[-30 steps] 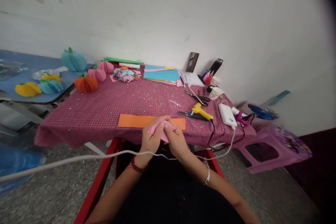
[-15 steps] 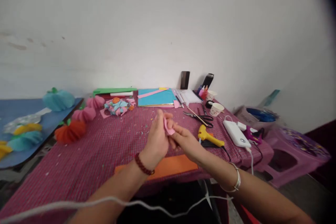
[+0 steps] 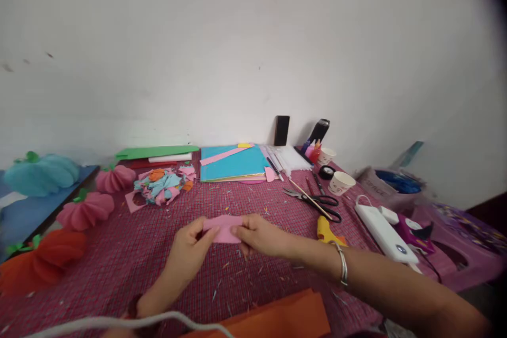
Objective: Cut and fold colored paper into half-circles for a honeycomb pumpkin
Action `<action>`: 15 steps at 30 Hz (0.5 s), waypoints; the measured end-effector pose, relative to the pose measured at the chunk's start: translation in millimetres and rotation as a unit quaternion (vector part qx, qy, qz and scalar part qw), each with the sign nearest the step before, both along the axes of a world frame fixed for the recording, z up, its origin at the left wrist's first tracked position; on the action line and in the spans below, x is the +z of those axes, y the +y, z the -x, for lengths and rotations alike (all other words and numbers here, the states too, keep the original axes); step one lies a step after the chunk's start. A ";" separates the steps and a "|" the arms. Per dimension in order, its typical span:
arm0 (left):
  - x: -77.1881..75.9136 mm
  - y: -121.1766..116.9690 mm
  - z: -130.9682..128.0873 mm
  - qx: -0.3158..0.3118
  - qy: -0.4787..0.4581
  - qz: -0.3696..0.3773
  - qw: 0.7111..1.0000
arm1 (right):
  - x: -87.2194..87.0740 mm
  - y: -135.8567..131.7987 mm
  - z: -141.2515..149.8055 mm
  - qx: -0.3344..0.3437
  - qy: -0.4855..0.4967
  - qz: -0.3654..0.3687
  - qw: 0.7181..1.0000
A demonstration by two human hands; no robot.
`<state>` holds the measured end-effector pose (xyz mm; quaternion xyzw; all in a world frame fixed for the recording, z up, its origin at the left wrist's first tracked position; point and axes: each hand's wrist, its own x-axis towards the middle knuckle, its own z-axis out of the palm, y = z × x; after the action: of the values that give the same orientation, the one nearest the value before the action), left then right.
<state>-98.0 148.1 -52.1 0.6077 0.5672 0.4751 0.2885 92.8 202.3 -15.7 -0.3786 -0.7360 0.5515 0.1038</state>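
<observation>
A small piece of pink paper point(image 3: 223, 228) is stretched between my two hands above the table's middle. My left hand point(image 3: 193, 245) pinches its left end, thumb on top. Its right end is gripped by my right hand point(image 3: 259, 233) between thumb and fingers. Below them, near the table's front edge, lies orange paper point(image 3: 281, 317). A pair of black-handled scissors point(image 3: 320, 202) rests to the right of my hands, with a thin wooden stick across it. My right forearm partly hides a yellow glue gun point(image 3: 325, 228).
Paper pumpkins in blue point(image 3: 43, 174), pink point(image 3: 85, 210) and orange point(image 3: 47, 259) stand at the left. Paper scraps point(image 3: 162, 185) are heaped behind. Blue sheets point(image 3: 233, 163) lie at the back. On the right are a paper cup point(image 3: 341, 183), a white power bank point(image 3: 386, 232) and a white cable point(image 3: 130, 322) crosses the front.
My hands have drawn apart and spread the pink paper, which was folded or bunched between my fingers before. The view has shifted, so the table appears closer.
</observation>
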 end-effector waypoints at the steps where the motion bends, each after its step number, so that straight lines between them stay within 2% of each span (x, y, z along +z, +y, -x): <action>1: -8.6 -0.6 4.8 -0.007 0.050 -0.026 0.998 | -4.5 2.8 1.4 0.007 -0.017 0.006 1.000; 4: -28.7 -3.0 13.3 -0.053 0.158 -0.079 0.983 | -18.2 8.1 2.9 0.028 -0.040 0.026 0.998; 6: -32.5 -3.4 14.2 -0.057 0.172 -0.057 0.982 | -23.4 9.6 3.0 0.020 -0.021 0.032 0.999; 11: -22.5 -1.2 8.2 -0.060 0.038 0.089 0.994 | -26.4 16.2 7.7 -0.012 0.037 0.053 0.998; 15: -23.6 0.4 10.2 -0.010 -0.060 0.151 0.987 | -34.2 27.7 11.4 -0.061 0.080 0.121 0.988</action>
<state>-108.2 148.6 -75.7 0.5331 0.6081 0.4168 0.4151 81.4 230.0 -49.9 -0.3871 -0.6286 0.6579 0.1489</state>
